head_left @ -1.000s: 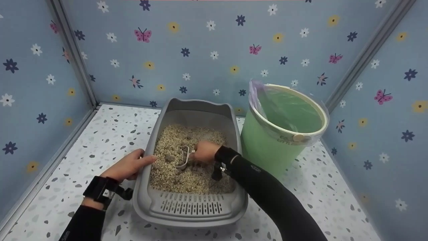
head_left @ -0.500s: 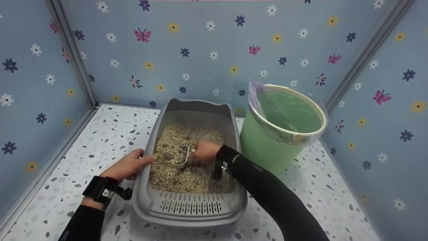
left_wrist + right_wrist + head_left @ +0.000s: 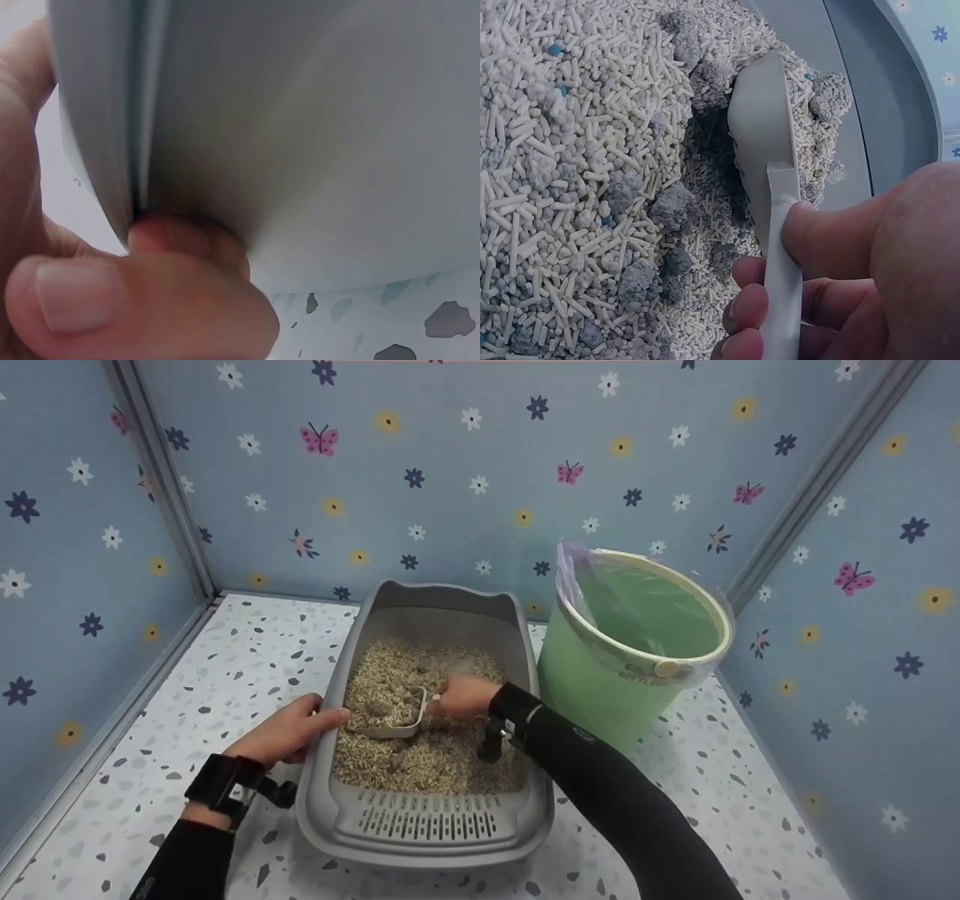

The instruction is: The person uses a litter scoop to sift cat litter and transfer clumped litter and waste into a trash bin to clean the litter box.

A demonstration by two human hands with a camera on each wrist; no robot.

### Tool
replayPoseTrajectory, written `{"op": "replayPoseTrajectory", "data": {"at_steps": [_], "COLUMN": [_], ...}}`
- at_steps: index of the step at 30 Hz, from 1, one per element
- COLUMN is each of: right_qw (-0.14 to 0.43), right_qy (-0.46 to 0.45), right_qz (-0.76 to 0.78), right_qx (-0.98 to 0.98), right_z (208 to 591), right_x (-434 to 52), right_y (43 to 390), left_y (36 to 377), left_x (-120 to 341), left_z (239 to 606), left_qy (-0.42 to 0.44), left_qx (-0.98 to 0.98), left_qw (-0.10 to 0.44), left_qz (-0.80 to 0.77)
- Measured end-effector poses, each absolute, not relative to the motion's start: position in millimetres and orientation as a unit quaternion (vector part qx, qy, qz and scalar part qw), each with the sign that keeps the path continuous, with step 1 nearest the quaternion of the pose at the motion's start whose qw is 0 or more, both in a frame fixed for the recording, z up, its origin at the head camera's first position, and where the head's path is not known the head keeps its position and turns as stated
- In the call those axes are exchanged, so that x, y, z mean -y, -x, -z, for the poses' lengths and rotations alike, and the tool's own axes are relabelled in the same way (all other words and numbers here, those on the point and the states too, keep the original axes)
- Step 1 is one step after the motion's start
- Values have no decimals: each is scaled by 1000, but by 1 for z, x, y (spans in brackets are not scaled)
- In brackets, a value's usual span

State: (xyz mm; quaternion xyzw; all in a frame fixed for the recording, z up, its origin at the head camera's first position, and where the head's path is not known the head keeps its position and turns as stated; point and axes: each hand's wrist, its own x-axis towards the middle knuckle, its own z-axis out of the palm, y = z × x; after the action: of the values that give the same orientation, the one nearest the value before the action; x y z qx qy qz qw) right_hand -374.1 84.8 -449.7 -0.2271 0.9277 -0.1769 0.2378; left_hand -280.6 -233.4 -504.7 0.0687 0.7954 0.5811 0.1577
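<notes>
A grey litter box (image 3: 426, 851) holds pellet litter (image 3: 442, 765) with several grey clumps (image 3: 676, 206) in it. My right hand (image 3: 466, 696) grips the handle of a pale litter scoop (image 3: 761, 124), thumb along one side and fingers curled round the other. The scoop's head is tilted and filled with litter and clumps, partly sunk in the litter near the box's left side. My left hand (image 3: 289, 729) holds the box's left rim, thumb over the top; in the left wrist view its fingers (image 3: 82, 296) curl beneath the rim.
A green bin (image 3: 600, 690) lined with a clear, purple-edged bag stands right of the litter box, close to it. Patterned blue wall panels (image 3: 450, 450) rise behind and on both sides. The speckled white floor (image 3: 225, 660) lies around the box.
The scoop has tipped and risen through the litter, with more of its rim showing and litter and clumps gathered in it. My left hand has stayed on the rim.
</notes>
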Motion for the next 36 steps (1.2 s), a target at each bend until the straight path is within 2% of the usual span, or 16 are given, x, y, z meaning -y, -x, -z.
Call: {"op": "replayPoseTrajectory", "data": {"at_steps": [16, 36], "right_qw": [251, 154], "right_qy": [225, 246], "right_qz": [236, 275], "right_qx": [-911, -917], "right_z": [442, 422], "right_x": [-98, -125], "right_y": [371, 357], "left_y": [282, 281], "left_x": [231, 232], "left_z": [506, 505], "left_qy": [-63, -72], "left_qx": [-791, -796], "left_qw": [159, 153], "left_qz": [-587, -581]}}
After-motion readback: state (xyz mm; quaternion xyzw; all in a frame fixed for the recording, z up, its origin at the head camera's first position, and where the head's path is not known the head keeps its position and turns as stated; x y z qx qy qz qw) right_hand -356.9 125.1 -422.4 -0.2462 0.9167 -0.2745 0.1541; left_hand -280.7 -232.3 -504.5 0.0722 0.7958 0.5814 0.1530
